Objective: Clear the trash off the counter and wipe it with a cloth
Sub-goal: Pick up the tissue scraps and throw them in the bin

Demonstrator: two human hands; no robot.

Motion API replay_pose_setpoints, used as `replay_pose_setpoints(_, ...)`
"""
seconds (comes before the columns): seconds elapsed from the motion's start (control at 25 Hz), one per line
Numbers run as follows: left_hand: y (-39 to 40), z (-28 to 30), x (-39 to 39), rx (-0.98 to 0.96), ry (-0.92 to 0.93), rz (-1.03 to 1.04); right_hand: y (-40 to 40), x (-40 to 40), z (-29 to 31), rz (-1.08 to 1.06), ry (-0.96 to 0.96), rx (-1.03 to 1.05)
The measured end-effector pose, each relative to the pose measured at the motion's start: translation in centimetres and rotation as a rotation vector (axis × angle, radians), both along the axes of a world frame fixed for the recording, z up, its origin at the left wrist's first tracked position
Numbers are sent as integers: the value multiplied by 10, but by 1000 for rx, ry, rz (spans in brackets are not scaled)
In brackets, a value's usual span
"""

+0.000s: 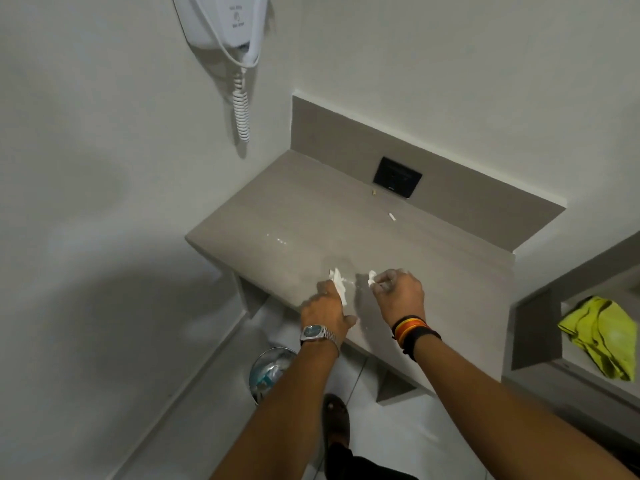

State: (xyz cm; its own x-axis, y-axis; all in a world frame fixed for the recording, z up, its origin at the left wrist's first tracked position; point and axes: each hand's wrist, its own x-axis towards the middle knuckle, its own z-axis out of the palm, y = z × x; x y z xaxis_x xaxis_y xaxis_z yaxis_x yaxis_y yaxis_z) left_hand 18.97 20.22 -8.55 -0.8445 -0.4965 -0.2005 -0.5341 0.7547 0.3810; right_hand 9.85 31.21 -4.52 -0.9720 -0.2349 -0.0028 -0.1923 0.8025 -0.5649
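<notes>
Fingers of right hand (398,294) pinch a small white paper scrap (372,277) just above the counter (450,271). Left hand (325,315) lies flat, fingers together, touching a white crumpled tissue (338,282) near the front edge — two tiny bits sit further back. Yellow cloth (599,336) on the right shelf; trash bin (272,372) on the floor below.
</notes>
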Motion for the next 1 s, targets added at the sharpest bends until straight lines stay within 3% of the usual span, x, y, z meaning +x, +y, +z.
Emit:
replay_pose_setpoints(0.2, -24, -3, -17, -95, 75, -52, -11, -12, -5, 32, -22, -44)
replay_pose_setpoints(0.4, -53, -7, -27, 12, 218, -74, -34, -19, -13, 85, -50, -132)
replay_pose_setpoints(0.6, -43, -15, -48, -139, 69, -203, -31, -47, -8, 56, -35, -144)
replay_pose_setpoints(0.68, -53, -19, -41, -19, 143, -90, -34, -48, -4, 68, -23, -167)
replay_pose_setpoints(0.84, -99, -19, 22, 103, 331, 398, -70, 8, -14, 321, 2, -178)
replay_pose_setpoints(1.0, -115, -58, 112, 169, 261, 678, -111, 94, -65, 589, -307, -81)
